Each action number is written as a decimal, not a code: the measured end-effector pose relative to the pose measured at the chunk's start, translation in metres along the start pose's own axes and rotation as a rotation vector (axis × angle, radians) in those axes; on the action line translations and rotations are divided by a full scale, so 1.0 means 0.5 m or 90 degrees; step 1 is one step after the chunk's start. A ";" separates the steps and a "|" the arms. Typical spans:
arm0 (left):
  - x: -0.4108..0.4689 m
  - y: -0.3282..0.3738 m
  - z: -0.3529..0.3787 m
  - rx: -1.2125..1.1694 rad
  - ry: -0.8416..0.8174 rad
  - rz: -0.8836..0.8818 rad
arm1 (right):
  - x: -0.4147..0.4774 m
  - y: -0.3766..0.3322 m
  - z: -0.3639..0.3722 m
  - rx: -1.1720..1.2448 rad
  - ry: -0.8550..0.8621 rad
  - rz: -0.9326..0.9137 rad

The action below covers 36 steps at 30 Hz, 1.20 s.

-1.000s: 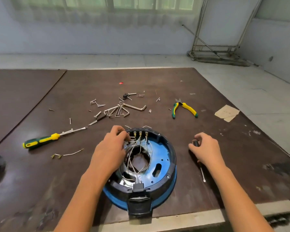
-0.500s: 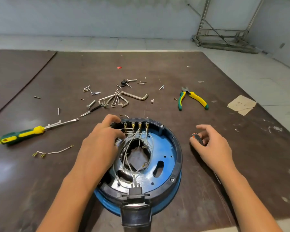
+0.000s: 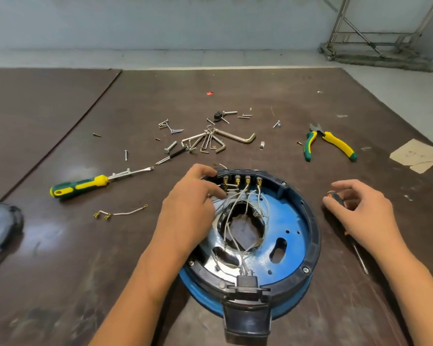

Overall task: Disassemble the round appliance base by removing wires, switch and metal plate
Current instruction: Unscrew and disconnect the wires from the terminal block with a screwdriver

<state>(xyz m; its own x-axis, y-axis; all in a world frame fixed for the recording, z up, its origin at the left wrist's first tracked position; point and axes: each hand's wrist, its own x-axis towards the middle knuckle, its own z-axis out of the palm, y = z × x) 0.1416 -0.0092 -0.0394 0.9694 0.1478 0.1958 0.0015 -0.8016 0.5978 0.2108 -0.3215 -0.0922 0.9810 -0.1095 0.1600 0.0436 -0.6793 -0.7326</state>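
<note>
Bright, soft, even daylight; I see no harsh shadows. Thin shadow along near side of green-yellow screwdriver (image 3: 85,184). Pale sheen on brown board (image 3: 43,236) at 8 o'clock. Glare on chrome metal plate (image 3: 210,269) inside round appliance base (image 3: 314,233). Centre sharp; 7 o'clock corner smeared. Wide-angle bowing: metal frame (image 3: 375,33) at 1 o'clock leans.

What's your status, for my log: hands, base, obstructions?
Left hand pinching wires at base terminals. Right hand resting on small screwdriver. Wires attached; nothing blocking.
</note>
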 end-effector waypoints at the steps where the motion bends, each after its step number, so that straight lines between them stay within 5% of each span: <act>1: 0.001 -0.003 -0.002 -0.041 0.014 -0.008 | 0.000 0.001 0.001 0.030 0.017 -0.017; 5: -0.002 -0.007 -0.003 -0.111 0.047 -0.020 | -0.006 -0.012 0.012 0.144 0.042 -0.053; 11: 0.008 -0.047 -0.005 -0.343 0.118 -0.123 | -0.005 -0.025 0.020 -0.011 -0.055 -0.046; 17: 0.020 -0.172 -0.057 -0.079 0.192 -0.056 | -0.017 -0.067 0.012 0.114 0.026 -0.149; 23: 0.040 -0.279 -0.114 0.261 0.238 -0.103 | -0.039 -0.143 0.046 0.263 -0.170 -0.227; 29: 0.045 -0.329 -0.120 0.318 0.112 -0.277 | -0.032 -0.143 0.052 0.301 -0.237 -0.181; 36: 0.040 -0.331 -0.134 0.390 0.118 -0.298 | -0.035 -0.133 0.063 0.352 -0.229 -0.160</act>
<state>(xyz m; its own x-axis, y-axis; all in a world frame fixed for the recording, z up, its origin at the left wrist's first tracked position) 0.1443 0.1651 -0.0822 0.7780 0.5995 0.1881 0.5860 -0.8003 0.1269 0.1969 -0.2517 -0.0672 0.9259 0.3139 0.2103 0.2738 -0.1739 -0.9459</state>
